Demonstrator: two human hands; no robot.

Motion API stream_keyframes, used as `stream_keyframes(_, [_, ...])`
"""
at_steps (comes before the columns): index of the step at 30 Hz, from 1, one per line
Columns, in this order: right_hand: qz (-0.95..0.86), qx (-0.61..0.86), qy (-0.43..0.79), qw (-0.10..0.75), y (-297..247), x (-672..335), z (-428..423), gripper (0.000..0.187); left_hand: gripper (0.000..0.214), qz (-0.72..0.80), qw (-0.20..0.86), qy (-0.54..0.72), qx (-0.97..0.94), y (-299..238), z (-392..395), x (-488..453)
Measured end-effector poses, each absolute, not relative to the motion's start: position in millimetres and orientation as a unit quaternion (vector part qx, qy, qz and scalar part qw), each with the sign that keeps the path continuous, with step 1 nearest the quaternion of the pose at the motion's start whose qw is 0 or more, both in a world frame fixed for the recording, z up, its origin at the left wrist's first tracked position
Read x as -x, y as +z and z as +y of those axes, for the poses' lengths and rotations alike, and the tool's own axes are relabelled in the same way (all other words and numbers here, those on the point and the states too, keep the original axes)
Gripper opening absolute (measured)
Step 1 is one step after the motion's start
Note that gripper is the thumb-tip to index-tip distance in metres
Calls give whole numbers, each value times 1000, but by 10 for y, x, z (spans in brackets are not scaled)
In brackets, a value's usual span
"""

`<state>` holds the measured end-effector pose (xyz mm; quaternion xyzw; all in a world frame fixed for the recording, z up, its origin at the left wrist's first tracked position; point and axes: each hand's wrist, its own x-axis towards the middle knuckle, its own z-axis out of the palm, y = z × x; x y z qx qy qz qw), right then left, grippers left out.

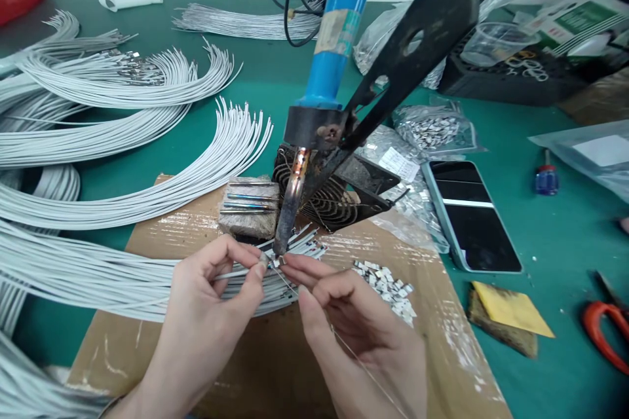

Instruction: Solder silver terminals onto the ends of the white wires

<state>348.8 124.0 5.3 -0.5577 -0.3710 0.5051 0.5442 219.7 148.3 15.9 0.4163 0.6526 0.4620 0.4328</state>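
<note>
My left hand [211, 294] is closed in a pinch on the end of a white cable [223, 270], just left of the soldering iron's tip [285, 226]. Thin solder wire [366, 366] runs between the thumb and fingers of my right hand [363, 334] up to the tip. A small metal connector [276, 263] sits between both hands' fingertips, right under the tip; what exactly grips it is partly hidden. The blue-handled soldering iron [330, 46] is held tip-down by a black metal bracket [417, 33]. Beneath my hands lies a bundle of white cables [122, 281].
Loose connectors [388, 291] lie on the cardboard [442, 347]. A fan [329, 200] and a block with metal rods [250, 206] stand behind the tip. To the right are a phone [474, 216], a yellow sponge [511, 308] and red-handled scissors [602, 334]. More cable bundles [128, 91] fill the left.
</note>
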Motion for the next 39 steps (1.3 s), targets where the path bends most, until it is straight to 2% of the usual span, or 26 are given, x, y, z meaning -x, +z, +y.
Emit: stream_keyframes(39, [-347,549,507,567,60,-3490,1255,19,13,644,472,450,-400,196,1518,-2185])
